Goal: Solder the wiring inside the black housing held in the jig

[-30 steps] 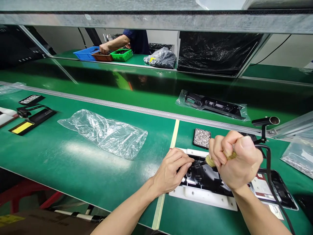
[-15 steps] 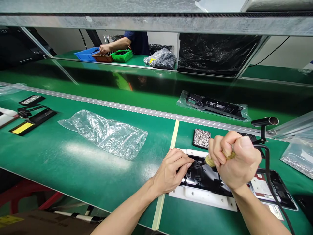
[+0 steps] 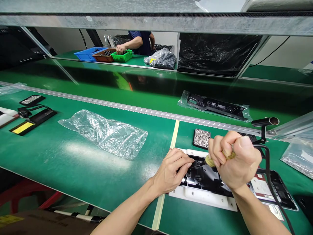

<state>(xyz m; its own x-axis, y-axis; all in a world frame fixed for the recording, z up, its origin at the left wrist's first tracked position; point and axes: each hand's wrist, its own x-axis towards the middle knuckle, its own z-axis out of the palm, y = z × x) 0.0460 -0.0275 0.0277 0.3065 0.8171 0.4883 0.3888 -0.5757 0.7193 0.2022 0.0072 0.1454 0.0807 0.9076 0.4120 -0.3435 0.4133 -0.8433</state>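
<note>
Green work surface (image 3: pixel 49 150), seen from above; its front edge (image 3: pixel 53 189) slants down from far L toward bottom center. A metal rail (image 3: pixel 122 107) bounds the back; a beam (image 3: pixel 156 24) crosses overhead. L of a pale tape strip (image 3: pixel 158 212), a broad green stretch lies btwn the front edge & a crumpled clear bag (image 3: pixel 105 133); on the R, room is tight.

Around the work: a small tray (image 3: pixel 202 138) of silvery bits just behind, a tube holder (image 3: pixel 265 121) behind R, a dark-framed part (image 3: pixel 281 187) at R, partly behind the forearm. A black cord (image 3: pixel 270 182) loops down past that forearm (the likeliest snag). Beyond the rail: a bagged black part (image 3: pixel 217 106); farther back, a co-worker's hand (image 3: pixel 120 49) at a green bin (image 3: pixel 122 56).

Black panel (image 3: pixel 210 178) sits in a white fixture (image 3: pixel 207 197), R of the tape, btwn both hands. R hand (image 3: pixel 238 160) is raised over it, fingers wrapped round a tool w/ yellowish grip (image 3: pixel 210 161), its thin dark end slanting down-L to the panel. L hand (image 3: pixel 172 168) lies palm-down on the panel's L end, fingers bent, thumb near index; can't tell if they pinch anything.
</note>
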